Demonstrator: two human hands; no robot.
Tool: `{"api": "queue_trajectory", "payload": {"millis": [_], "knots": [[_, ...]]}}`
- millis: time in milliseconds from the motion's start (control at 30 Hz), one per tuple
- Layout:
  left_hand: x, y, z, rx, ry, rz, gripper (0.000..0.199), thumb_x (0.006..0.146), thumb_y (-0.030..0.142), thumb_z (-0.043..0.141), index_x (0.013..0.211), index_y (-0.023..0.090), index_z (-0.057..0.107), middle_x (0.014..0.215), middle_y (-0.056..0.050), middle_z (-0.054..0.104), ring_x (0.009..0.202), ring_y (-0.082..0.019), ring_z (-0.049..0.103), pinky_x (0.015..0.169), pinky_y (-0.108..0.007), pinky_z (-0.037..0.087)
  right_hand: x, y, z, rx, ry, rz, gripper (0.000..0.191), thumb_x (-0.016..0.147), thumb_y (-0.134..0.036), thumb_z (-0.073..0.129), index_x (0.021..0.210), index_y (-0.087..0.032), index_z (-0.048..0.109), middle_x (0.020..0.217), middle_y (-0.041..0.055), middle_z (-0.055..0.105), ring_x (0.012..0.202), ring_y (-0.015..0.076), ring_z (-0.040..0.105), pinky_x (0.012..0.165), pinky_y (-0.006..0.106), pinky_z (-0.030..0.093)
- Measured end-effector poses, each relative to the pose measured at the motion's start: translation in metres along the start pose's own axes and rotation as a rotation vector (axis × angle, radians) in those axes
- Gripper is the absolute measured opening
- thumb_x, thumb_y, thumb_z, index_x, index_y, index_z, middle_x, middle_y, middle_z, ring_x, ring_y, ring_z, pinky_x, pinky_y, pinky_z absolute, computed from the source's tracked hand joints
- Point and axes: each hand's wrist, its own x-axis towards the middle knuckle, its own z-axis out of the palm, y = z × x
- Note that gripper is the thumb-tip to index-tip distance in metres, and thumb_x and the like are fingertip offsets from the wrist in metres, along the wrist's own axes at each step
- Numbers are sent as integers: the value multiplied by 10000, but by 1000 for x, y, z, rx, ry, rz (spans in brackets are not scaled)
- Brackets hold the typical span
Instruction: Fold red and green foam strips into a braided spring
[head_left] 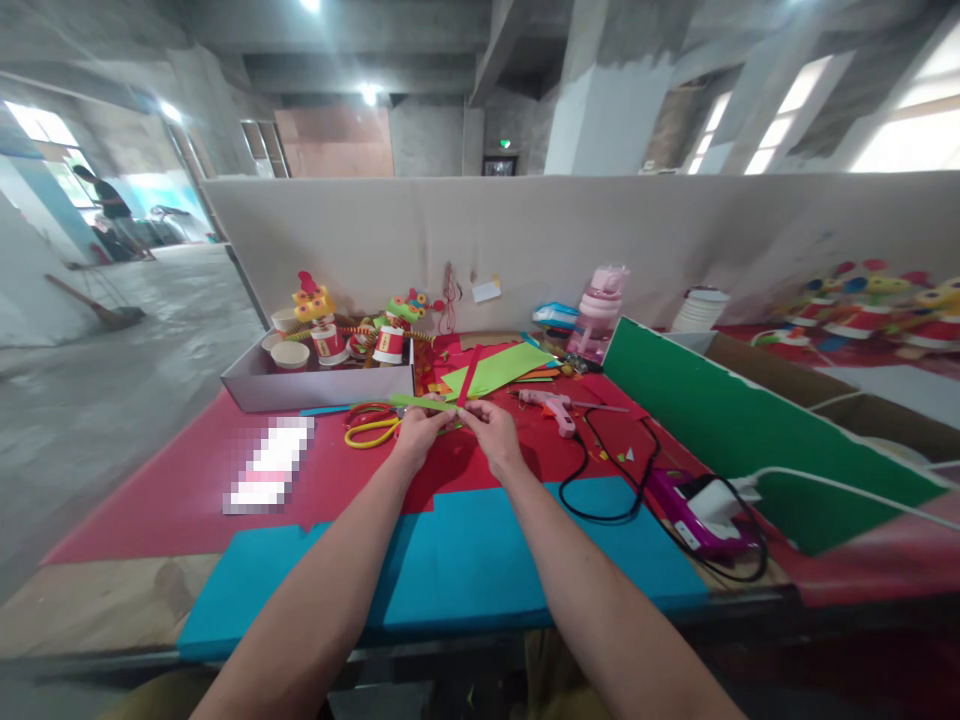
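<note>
Bare concrete pillars and ceiling beams fill the top of the frame, above a pale partition that backs a table covered in red sheeting. Near the centre, the left hand and right hand meet fingertip to fingertip, pinching two narrow paper strips where they come together. From that pinch the red paper strip points toward the top of the frame, leaning slightly right, while the light green paper strip runs left, its long axis roughly crosswise to the red one. The left hand is nearer the green strip, the right nearer the red strip's lower end; whether the strips are fixed together cannot be told.

Just left of the left hand lie yellow-and-red-handled scissors, close to the green strip's free end. Beyond the hands, a light green paper sheet lies behind the red strip. Right of centre rests a pink glue gun, its black cord looping beside the right forearm.
</note>
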Motion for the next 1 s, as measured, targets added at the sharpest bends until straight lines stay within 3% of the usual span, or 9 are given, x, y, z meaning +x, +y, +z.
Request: {"api": "queue_trajectory", "payload": {"millis": [600,1000], "knots": [[4,-3,-3,-167,-33,-125,268,585,290,790,721,126,626,593,-1,587,499,-88,501,522,-231,386,3,2,-1,2,87,-2,314,636,-452,694,753,-163,653,741,36,689,705,171,609,661,276,462],[4,-6,-4,-78,-11,-84,249,601,320,779,616,124,626,535,-7,576,514,-99,509,546,-227,397,0,1,-1,108,-11,114,359,584,-463,750,794,-178,691,743,27,703,686,168,628,680,291,500]]}}
